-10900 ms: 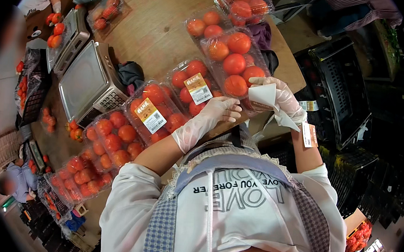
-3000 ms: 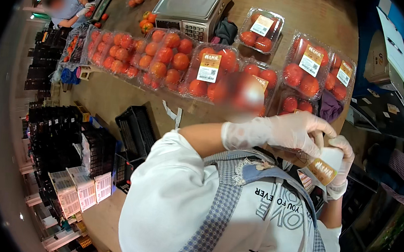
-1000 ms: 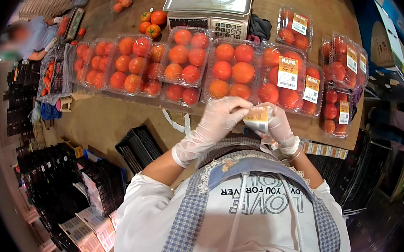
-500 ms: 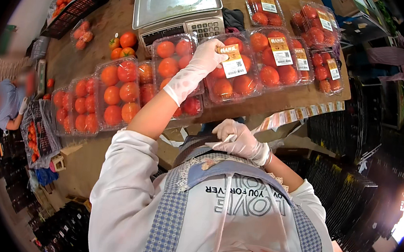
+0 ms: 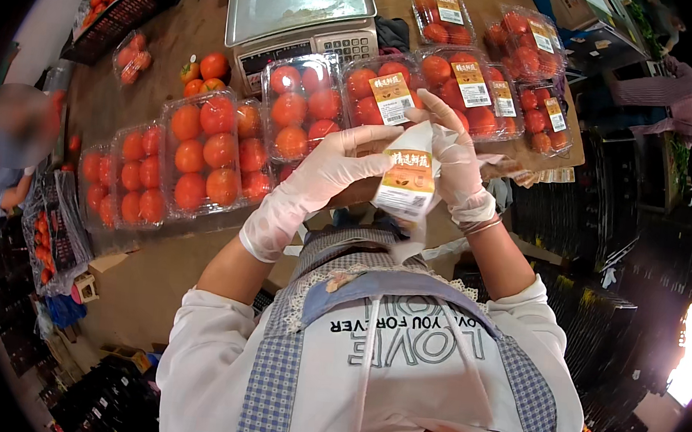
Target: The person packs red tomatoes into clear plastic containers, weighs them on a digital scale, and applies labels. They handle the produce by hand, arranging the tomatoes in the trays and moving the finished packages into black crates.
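An orange-and-white sticker label (image 5: 409,176) on a pale strip is held up before my apron. My left hand (image 5: 316,185), in a thin translucent glove, pinches the label's left edge between thumb and fingers. On its other side my gloved right hand (image 5: 458,172) grips the strip, which dangles below. Just beyond my hands lies a clear clamshell box of tomatoes (image 5: 362,82) with a label stuck on its lid. To its left is a tomato box (image 5: 302,105) with no label in sight. Fingers partly hide the strip's upper end.
Several more unlabelled tomato boxes (image 5: 195,149) line the table's near left. Labelled boxes (image 5: 458,86) stand to the right. A scale (image 5: 299,2) sits behind, with loose tomatoes (image 5: 213,64) beside it. A crate (image 5: 117,11) is at far left; a co-worker (image 5: 8,170) is below it.
My left hand has left the labelled tomato box and drawn back toward me to pinch a label. My right hand has risen from my waist with the strip and opened toward the left hand.
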{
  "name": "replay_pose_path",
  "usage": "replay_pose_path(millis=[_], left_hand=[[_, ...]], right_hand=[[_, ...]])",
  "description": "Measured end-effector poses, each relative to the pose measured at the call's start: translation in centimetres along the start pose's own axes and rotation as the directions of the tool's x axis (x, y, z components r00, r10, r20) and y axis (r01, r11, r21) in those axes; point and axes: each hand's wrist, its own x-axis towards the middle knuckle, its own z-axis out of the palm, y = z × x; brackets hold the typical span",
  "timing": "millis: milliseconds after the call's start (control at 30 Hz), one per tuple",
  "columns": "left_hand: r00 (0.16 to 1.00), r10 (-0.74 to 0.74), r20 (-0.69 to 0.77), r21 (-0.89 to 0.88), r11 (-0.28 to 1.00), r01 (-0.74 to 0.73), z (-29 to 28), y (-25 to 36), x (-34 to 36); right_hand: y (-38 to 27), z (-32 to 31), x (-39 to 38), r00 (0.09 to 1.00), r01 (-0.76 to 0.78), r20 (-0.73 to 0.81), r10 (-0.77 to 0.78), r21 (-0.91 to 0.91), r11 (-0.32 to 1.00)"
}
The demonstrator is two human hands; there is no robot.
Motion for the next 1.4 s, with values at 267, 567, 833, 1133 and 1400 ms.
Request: replay_pose_path(millis=[267,567,833,1133,1400], left_hand=[[0.977,0.013,-0.211,0.249,0.968,0.041,1.1,-1.6,0.5],[0.633,0.541,-0.554,0.517,0.819,-0.247,-4.4,4.4,-1.5],[0.917,-0.133,-0.377,0.532,0.779,0.331,-17.1,4.5,3.7],[0.915,0.288,-0.282,0.911,-0.220,0.350,-14.8,1.4,5.8],[0.910,-0.094,0.403,0.232,0.973,-0.003,2.3,-7.8,-0.9]], right_hand=[[0.4,-1.8,-1.4,0.978,-0.207,-0.065,0.197,-0.254,0.945],[5.1,-6.1,-3.3,0.835,-0.453,0.028,0.549,-0.532,0.716],[6.4,-3.7,-5.4,0.778,-0.501,0.124,0.615,-0.467,0.729],[4.7,-1.7,-8.6,0.944,-0.326,-0.103,0.312,-0.156,0.933],[-1.1,-1.0,-9.5,0.974,-0.140,-0.189,0.122,-0.081,0.987]])
